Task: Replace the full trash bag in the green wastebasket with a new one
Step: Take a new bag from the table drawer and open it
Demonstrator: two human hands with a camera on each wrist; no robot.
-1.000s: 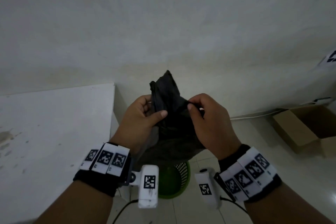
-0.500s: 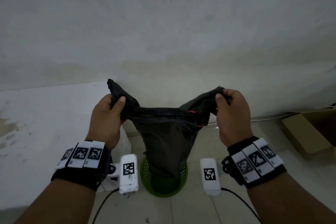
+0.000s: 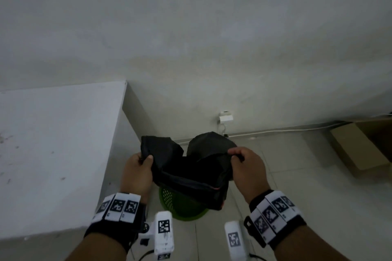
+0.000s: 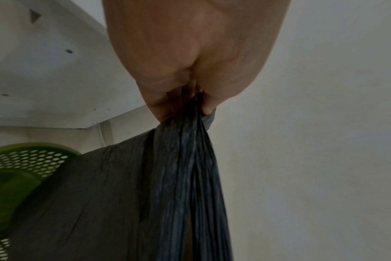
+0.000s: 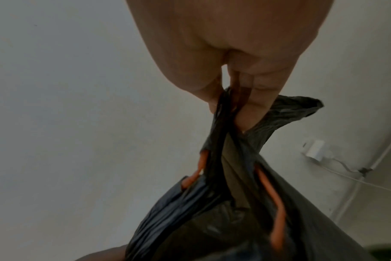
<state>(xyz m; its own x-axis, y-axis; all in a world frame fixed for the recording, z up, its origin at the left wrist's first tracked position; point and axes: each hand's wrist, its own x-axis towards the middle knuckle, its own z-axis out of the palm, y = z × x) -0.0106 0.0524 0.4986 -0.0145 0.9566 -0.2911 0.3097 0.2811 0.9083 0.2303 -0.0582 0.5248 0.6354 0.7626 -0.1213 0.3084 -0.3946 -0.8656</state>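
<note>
- The left hand [image 3: 137, 172] pinches one side of the black trash bag [image 3: 191, 176] at its top edge. The right hand [image 3: 248, 169] pinches the other side. I think this is to pull the mouth wide.
- An orange drawstring [image 5: 277, 208] runs along the bag's top.
- The green wastebasket [image 3: 182, 205] sits on the floor right under the bag, at 6 o'clock from it, so the bag can drop straight in.
- A white table [image 3: 53, 150] stands at 9 o'clock.
- A cardboard box [image 3: 358, 150] lies at 3 o'clock.
</note>
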